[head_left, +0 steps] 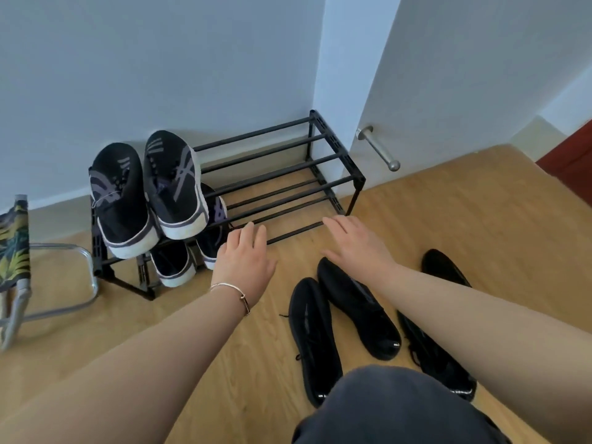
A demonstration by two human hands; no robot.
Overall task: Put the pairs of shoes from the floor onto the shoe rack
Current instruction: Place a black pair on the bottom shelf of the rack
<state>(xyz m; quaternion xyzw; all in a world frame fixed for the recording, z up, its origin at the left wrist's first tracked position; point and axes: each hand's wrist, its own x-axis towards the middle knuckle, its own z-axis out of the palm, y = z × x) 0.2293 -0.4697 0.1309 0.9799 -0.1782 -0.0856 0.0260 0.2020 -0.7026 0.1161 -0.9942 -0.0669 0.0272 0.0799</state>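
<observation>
A black two-tier shoe rack [333, 149] stands against the wall. A pair of black sneakers with white soles [147, 193] rests on the left of its top tier, and a similar pair [174, 262] sits on the lower tier beneath. Several black shoes lie on the wooden floor in front: one laced shoe [312, 334], one glossy shoe [358, 309], and others [445, 267] partly hidden behind my right forearm. My left hand [245, 254], with a bracelet on the wrist, hovers flat and empty at the rack's front edge. My right hand [355, 243] is spread and empty above the floor shoes.
A folding stool with metal legs and a leaf-print seat [12, 248] stands at the left. A white door with a metal handle [379, 149] is just right of the rack. My dark-clothed knee [394, 408] fills the bottom centre.
</observation>
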